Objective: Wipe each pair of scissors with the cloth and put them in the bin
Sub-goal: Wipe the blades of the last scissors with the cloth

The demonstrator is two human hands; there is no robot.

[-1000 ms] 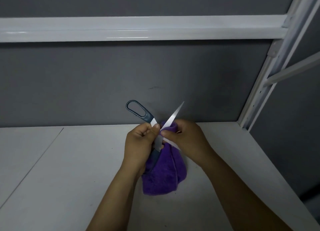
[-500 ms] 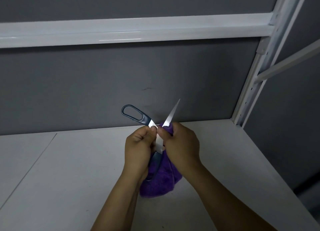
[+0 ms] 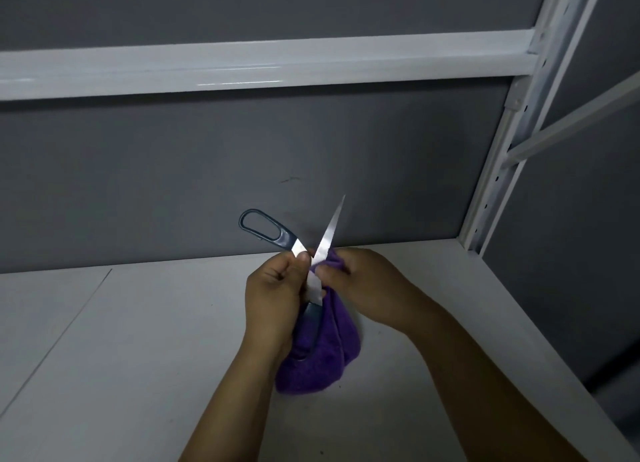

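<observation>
i'm pinching the open scissors (image 3: 313,267) at the pivot with my left hand (image 3: 273,292), above the surface (image 3: 138,357); my right hand (image 3: 367,285) is pinching the soft purple cloth (image 3: 322,361) around one stiff, sharp blade.

A white shelf board (image 3: 145,357), seamed at its left.

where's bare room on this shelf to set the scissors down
Widest bare patch: the shelf left of the left hand, across the seam. A narrower wedge lies right of the right hand, toward the post. Crowded only at centre: scissors and purple cloth in both hands.
</observation>
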